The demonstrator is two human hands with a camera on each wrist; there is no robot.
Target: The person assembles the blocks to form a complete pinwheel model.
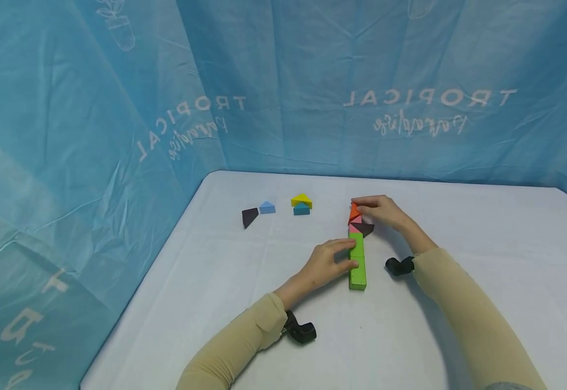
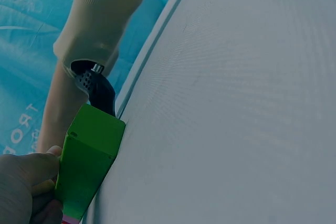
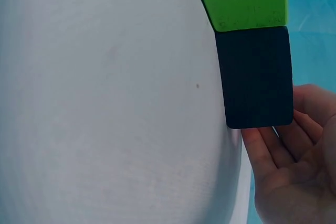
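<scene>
Two green blocks (image 1: 358, 277) stand end to end in a row running away from me. My left hand (image 1: 320, 266) touches their left side, thumb on the nearer one and fingers along the farther one. Beyond them come small pink triangular blocks (image 1: 353, 229), with a dark four-sided block (image 1: 364, 230) jutting out to the right. An orange-red triangular block (image 1: 354, 213) tops the far end, and my right hand (image 1: 382, 210) pinches it between thumb and fingers. In the right wrist view, the dark block's face (image 3: 254, 77) partly hides what those fingers hold.
Left of the row, toward the back, lie a dark four-sided block (image 1: 250, 217), a light blue triangular block (image 1: 267, 207), a yellow triangular block (image 1: 301, 199) and a teal block (image 1: 301, 209). A blue printed curtain (image 1: 283, 81) hangs around the white table (image 1: 191, 303).
</scene>
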